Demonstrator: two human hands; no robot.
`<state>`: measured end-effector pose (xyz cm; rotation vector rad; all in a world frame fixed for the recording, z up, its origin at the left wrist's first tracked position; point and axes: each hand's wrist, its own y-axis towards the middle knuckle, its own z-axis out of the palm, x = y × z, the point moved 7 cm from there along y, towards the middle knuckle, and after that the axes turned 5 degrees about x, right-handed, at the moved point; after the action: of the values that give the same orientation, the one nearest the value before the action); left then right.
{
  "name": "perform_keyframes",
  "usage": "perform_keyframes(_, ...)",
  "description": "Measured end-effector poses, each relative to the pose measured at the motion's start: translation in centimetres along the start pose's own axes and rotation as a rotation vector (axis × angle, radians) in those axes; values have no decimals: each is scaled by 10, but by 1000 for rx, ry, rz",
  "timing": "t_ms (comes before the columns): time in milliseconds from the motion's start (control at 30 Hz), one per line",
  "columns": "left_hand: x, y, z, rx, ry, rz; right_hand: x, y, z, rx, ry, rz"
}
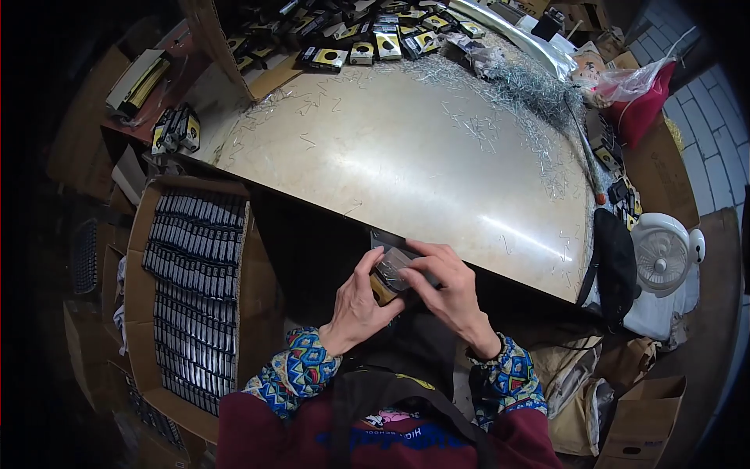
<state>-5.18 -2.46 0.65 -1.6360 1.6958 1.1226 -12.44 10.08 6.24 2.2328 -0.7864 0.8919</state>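
In front of my body, just off the table's near edge, my left hand (pixel 358 305) grips a small black-and-yellow box (pixel 383 290) between thumb and fingers. My right hand (pixel 451 291) is closed at a clear plastic case (pixel 394 268) at the top of this box, its thumb and fingertips pinching the side. Some thin metal pieces seem to show inside the clear plastic. Whether the case sits partly in the box or only against it, I cannot tell.
Thin bent wire pins (pixel 531 98) lie heaped and scattered across the metal-topped table (pixel 375 156). Many small boxes (pixel 387 45) are piled at the back. On the left stands a carton (pixel 141 313) with packed rows of dark boxes. A white fan (pixel 661 254) sits at right.
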Motion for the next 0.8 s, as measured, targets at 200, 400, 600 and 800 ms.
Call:
perform_keyframes(200,-5,3,2,-31,42,44,10,3,6,11,0,-28)
perform_keyframes(400,-3,3,-12,-162,43,72,-3,-20,-2,-131,102,46)
perform_keyframes(600,-16,7,-4,-128,129,178,-2,-27,23,-99,95,25)
perform_keyframes(800,-12,13,-9,-108,81,-118,-9,-27,27,-114,381,211)
